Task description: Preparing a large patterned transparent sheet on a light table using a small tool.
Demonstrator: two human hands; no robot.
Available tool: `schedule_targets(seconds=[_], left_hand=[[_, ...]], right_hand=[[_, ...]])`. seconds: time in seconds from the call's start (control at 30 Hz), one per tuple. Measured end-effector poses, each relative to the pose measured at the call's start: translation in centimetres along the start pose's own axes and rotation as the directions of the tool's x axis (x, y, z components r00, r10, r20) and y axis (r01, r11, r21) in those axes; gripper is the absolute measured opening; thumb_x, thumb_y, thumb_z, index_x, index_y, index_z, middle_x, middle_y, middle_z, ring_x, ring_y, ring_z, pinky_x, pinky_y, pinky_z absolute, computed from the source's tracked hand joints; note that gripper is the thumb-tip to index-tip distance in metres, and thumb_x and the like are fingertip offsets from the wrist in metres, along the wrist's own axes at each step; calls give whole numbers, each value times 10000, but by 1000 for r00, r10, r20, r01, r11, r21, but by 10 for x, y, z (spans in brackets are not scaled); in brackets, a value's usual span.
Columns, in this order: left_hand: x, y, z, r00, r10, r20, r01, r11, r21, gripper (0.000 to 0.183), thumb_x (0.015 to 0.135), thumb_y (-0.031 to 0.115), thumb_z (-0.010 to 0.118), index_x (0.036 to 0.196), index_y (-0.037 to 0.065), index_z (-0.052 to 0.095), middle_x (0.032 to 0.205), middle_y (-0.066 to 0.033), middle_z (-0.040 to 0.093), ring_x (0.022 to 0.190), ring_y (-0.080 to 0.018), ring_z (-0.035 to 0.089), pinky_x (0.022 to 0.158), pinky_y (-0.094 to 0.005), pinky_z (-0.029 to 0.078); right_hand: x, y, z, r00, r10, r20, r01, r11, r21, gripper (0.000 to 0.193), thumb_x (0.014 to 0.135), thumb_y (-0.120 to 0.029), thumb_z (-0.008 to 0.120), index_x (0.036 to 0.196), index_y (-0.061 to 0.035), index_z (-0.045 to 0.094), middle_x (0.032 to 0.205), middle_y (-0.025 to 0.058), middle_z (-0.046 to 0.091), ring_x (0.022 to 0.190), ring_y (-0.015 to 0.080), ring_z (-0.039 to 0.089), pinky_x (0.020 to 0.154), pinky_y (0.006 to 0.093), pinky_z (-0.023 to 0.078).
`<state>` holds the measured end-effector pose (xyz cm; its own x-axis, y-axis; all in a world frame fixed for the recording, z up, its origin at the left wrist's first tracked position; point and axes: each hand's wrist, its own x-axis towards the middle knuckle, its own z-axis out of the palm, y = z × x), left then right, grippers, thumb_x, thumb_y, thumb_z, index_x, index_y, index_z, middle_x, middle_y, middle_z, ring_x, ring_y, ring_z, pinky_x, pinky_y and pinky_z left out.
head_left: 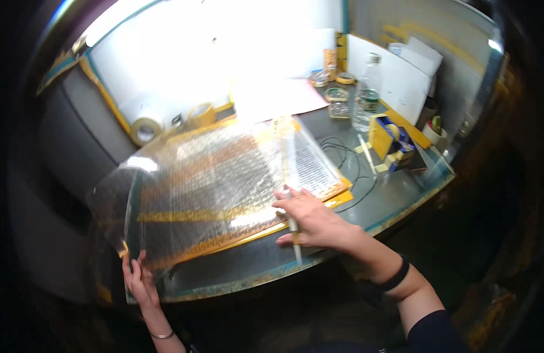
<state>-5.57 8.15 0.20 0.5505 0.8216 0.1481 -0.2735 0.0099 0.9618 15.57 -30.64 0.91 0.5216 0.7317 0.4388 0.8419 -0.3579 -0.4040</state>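
Note:
Below the left end of the table, my left hand [139, 283] is at the lower corner of a clear, stiff-looking sheet [114, 197], its fingers gripping the edge. That sheet overhangs the table's left edge and catches bright reflections. Farther right, my right hand [319, 220] has a slim white pen-like tool [294, 232] between thumb and fingers, pointing down toward the front edge. Beneath it lies a dark speckled panel [213, 182] with yellow-orange borders. At the panel's right end is a white printed strip [313, 162]; glare hides some of the surface.
Rolls of tape [146, 130] stand at the back left. To the right are a clear bottle [367, 97], a blue tape dispenser [395, 144], a white stick [367, 154] and a thin black cable [366, 187]. White boards [384, 76] lean behind; the tabletop's edge [248, 284] is worn.

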Motion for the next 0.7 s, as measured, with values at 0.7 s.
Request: schedule_targets(seconds=[0.7], left_hand=[[-31, 77, -158, 939, 175, -296, -170, 985, 44, 433, 960, 128, 571, 1376, 104, 456, 1205, -115, 617, 725, -45, 591, 549, -130, 479]], right_hand=[[-140, -59, -65, 870, 490, 53, -439, 722, 535, 117, 848, -76, 706, 786, 4, 648, 817, 127, 701, 810, 188, 692, 753, 289, 535]])
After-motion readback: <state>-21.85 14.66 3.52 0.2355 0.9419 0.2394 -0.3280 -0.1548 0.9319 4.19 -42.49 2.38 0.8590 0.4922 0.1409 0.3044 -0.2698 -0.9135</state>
